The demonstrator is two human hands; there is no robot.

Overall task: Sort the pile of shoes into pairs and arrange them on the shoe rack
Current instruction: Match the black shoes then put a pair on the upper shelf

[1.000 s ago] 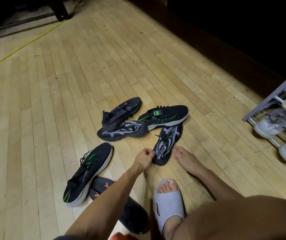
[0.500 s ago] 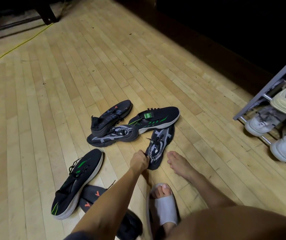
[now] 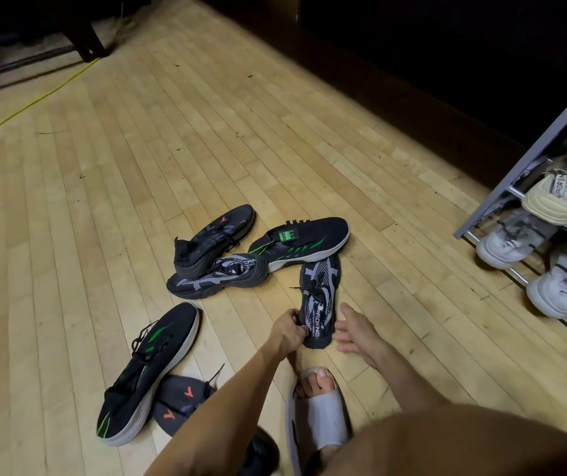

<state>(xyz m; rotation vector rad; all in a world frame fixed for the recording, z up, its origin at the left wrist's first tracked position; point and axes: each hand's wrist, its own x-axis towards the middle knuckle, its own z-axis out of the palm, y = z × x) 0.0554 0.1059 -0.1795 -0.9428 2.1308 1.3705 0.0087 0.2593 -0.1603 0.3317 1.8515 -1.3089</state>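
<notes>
Near edge: my foot in a grey slide (image 3: 316,417), just near of the work. Left of it, an orange-marked black shoe (image 3: 180,405) lies half under a green-striped shoe (image 3: 148,376).

Left hand (image 3: 289,329) pinches the heel collar of the grey-patterned shoe (image 3: 319,300), fingers curled on the rim. Right hand (image 3: 355,329) is released, fingers spread, beside the same heel on its right; touching or just off, can't tell. That shoe sits on the floor (image 3: 69,235), toe pointing far, toe close against the second green-striped shoe (image 3: 304,242).

Its mate, the other grey-patterned shoe (image 3: 218,276), lies left and farther, resting against the second orange-marked shoe (image 3: 215,237). So three pairs, all still split.

Risks, my read:
- One-side pinch on a soft collar: the shoe may swing or slip on lift. Fix: get the right hand under the heel.
- Loose laces (image 3: 304,290) trail toward the pile; they could snag and drag a neighbour.
- Toe jammed on the green-striped shoe: pulling near should clear it, lifting straight up may nudge it.

Room: open floor left and far. The shoe rack (image 3: 529,159) stands at the right, well apart from the pile, lower shelves holding pale sneakers (image 3: 512,235). Free shelf space isn't visible from here. Path from pile to rack is bare floor.
</notes>
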